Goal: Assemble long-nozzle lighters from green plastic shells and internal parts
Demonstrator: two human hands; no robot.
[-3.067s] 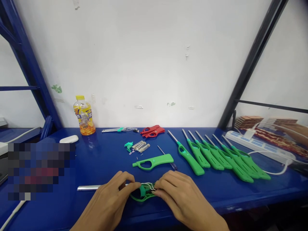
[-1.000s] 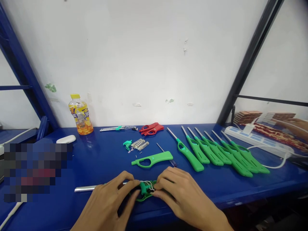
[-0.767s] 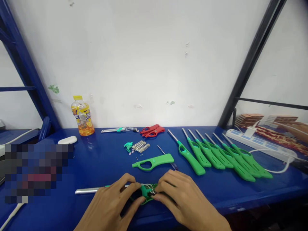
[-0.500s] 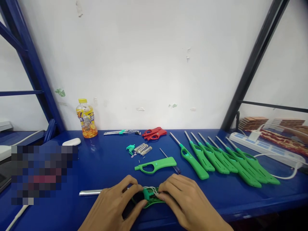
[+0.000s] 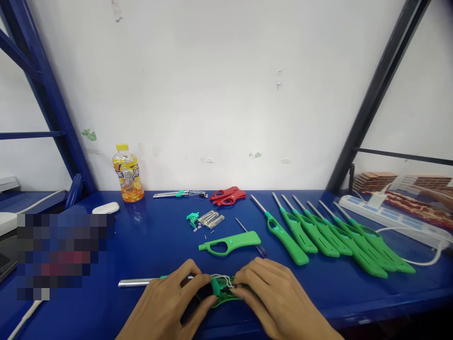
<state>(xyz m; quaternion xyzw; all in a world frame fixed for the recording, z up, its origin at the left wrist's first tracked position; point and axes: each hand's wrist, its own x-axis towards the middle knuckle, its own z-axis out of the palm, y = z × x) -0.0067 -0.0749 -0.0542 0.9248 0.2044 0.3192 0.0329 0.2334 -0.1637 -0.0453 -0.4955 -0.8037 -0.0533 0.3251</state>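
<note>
An open green lighter shell [image 5: 230, 301] lies near the table's front edge, with white wires and a teal trigger piece [image 5: 215, 286] in it. A metal tube [image 5: 133, 283] sticks out to the left, partly under my left hand [image 5: 173, 300]. That hand's thumb and forefinger pinch around the teal piece. My right hand [image 5: 272, 295] has its fingers closed on the shell's right part, by the wires and a small black part. Just beyond lies a separate green shell half [image 5: 237, 242].
Several green lighters [image 5: 288, 243] lie at the right, before a power strip [image 5: 389, 215]. Behind the hands are a screwdriver [image 5: 261, 250], clear fuel tanks [image 5: 211, 219], teal parts [image 5: 193, 217], red shells [image 5: 229, 195] and a metal tube assembly [image 5: 173, 194]. A bottle [image 5: 128, 177] stands back left.
Both hands keep their grips almost in place. A small black part now shows more clearly beside my right fingertips, and the view has shifted slightly.
</note>
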